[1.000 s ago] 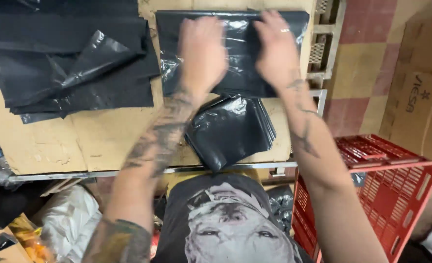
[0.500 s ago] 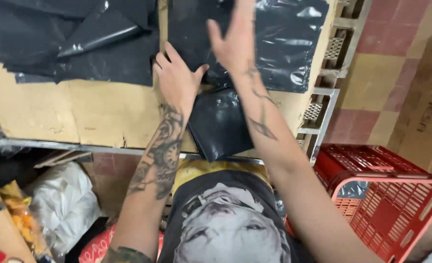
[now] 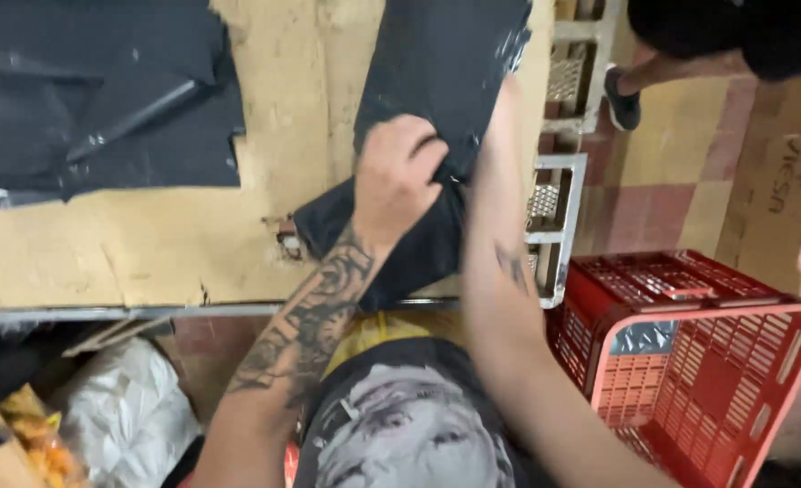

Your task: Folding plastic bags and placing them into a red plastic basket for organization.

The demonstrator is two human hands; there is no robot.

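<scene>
While my left hand (image 3: 399,172) bunches its fingers down onto the black plastic bag (image 3: 446,72), I've got a fistful of that glossy film right at its near end, knuckles up, thumb tucked under the gathered edge. That's a closed pinch on the bag, no doubt about it. Just below my fist sits the folded stack of black bags (image 3: 400,248), dark and flat, its near corner reaching the edge of the cardboard-covered table (image 3: 174,244); my wrist lies right across it.

My right forearm (image 3: 495,271) runs up just beside the fist, on its right, touching the bag's edge, and it carries on along the sheet toward the top of the view. The right hand itself is out of the picture up there, so whether those fingers are spread or clamped I cannot tell.

The bag stretches away from my grip, up and slightly right, lying on the bare cardboard. Far off to the left of my fist, well apart, there's a loose spread of more black plastic sheets (image 3: 93,99), creased and overlapping.

To the right of my forearm, past the table's edge, a white metal frame (image 3: 559,208) stands against the tiled floor. Lower right of that, near my elbow, a red plastic crate (image 3: 717,361) sits with something silvery inside. Beyond it, someone else's foot in a dark shoe (image 3: 625,104).
</scene>
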